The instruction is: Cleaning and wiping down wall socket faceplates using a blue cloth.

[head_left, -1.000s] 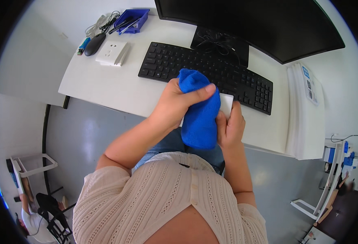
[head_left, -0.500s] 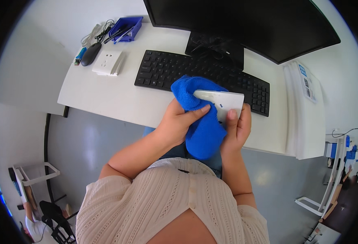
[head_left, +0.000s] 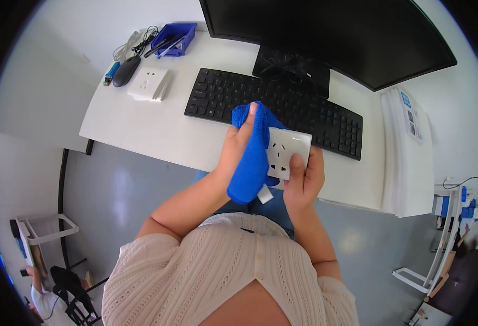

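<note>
My left hand (head_left: 236, 142) is closed on a blue knitted cloth (head_left: 247, 179), with the thumb pointing up along it. The cloth hangs down over the left side of a white socket plate (head_left: 286, 145), and a small white tag (head_left: 265, 194) dangles from its lower part. My right hand (head_left: 305, 180) grips the plate at its right side, thumb on the face, which shows several slots. Both hands are in front of a black keyboard (head_left: 214, 93) on the white desk (head_left: 130, 125). The cloth hides part of the plate and some of my left fingers.
A monitor (head_left: 326, 32) stands behind the keyboard. A stack of socket plates (head_left: 146, 84), mouse (head_left: 127, 70), cables and blue bin (head_left: 179, 41) lie at left; white flat packs (head_left: 399, 163) at right. A seated co-worker (head_left: 54, 301) shows at lower left, another person at far right.
The plate has turned so its slotted face shows more and has moved slightly left and down. My left thumb has swung upward, and the cloth now hangs lengthwise on the plate's left side.
</note>
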The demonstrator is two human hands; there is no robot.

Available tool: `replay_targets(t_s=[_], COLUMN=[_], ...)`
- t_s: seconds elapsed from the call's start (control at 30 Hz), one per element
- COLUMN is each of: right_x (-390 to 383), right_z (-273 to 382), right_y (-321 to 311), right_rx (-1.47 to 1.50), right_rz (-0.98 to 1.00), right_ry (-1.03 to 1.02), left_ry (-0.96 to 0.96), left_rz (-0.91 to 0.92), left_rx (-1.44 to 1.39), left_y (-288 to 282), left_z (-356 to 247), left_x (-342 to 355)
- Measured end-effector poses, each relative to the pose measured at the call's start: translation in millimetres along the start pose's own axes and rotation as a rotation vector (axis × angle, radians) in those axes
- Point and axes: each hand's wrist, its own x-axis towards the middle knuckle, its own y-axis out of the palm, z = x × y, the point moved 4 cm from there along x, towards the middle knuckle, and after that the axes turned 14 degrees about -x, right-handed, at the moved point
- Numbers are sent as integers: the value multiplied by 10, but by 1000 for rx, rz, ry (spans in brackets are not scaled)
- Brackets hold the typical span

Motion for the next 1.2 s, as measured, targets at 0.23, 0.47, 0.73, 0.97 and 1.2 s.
replay_targets(t_s=[0.23, 0.47, 0.73, 0.97, 1.2], right_x=[161, 88, -5, 101, 138], right_z=[70, 61, 44, 1, -1], right_y=[-57, -135, 20, -117, -129], right_rx=[478, 16, 57, 97, 284], right_rz=[-121, -165, 5, -157, -145], right_ry=[152, -81, 147, 140, 155], left_ry=[231, 183, 138, 119, 116], left_rz=[457, 336, 175, 304, 341], left_rx=[78, -73, 82, 49, 43], left_y=[37, 39, 24, 39, -51], left_z=[181, 213, -72, 194, 217], left_x=[-186, -106, 71, -130, -146])
